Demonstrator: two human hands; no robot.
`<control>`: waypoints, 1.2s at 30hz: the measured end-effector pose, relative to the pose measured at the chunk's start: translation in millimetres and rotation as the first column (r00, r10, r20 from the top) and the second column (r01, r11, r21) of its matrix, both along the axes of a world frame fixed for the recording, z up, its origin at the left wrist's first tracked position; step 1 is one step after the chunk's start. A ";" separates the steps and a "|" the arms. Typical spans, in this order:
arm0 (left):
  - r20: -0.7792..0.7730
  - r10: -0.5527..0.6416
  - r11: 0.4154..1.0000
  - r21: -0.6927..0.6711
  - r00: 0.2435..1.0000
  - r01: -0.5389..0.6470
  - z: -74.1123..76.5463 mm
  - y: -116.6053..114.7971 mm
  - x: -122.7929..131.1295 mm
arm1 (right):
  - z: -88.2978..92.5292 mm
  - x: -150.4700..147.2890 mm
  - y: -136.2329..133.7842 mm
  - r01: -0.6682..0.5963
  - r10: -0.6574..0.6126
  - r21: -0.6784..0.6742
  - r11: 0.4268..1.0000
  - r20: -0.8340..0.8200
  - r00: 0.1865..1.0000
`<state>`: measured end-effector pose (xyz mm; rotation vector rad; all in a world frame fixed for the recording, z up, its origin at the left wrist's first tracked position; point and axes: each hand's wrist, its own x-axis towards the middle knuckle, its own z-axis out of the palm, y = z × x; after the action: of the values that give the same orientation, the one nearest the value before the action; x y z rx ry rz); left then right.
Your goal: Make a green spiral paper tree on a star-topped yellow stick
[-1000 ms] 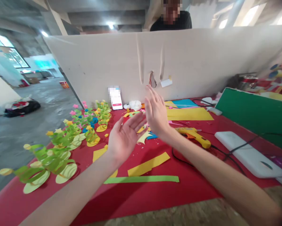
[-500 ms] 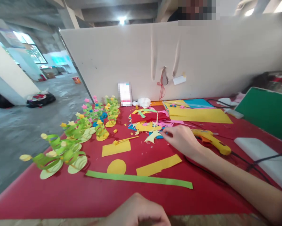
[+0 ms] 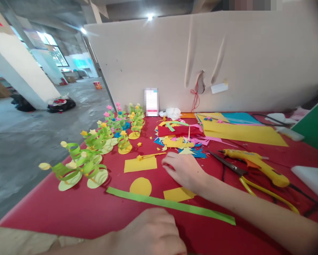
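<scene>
Reaching, seemingly, in head view: right hand [image 3: 187,170] curled beyond green strip [image 3: 172,204], beside yellow stick [image 3: 150,156] there; left hand [image 3: 153,232] curled, strip's near side. Holding anything? Can't tell. Next move likely calls for fine pinch.

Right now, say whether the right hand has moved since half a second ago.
Yes: the right hand has moved left, away from the yellow glue gun.
</scene>
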<state>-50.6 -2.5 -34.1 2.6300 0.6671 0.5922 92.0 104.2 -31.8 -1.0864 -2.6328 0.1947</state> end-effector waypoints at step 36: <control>-0.432 0.682 0.709 0.192 0.590 -0.679 7.6 2.9 -99.8 | -16.6 -58.8 -48.5 -0.232 0.202 -0.156 0.960 -0.187 0.961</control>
<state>-150.4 0.4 -26.5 2.4553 1.8902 0.0927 33.3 55.8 -48.4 -0.7862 -2.6133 0.5522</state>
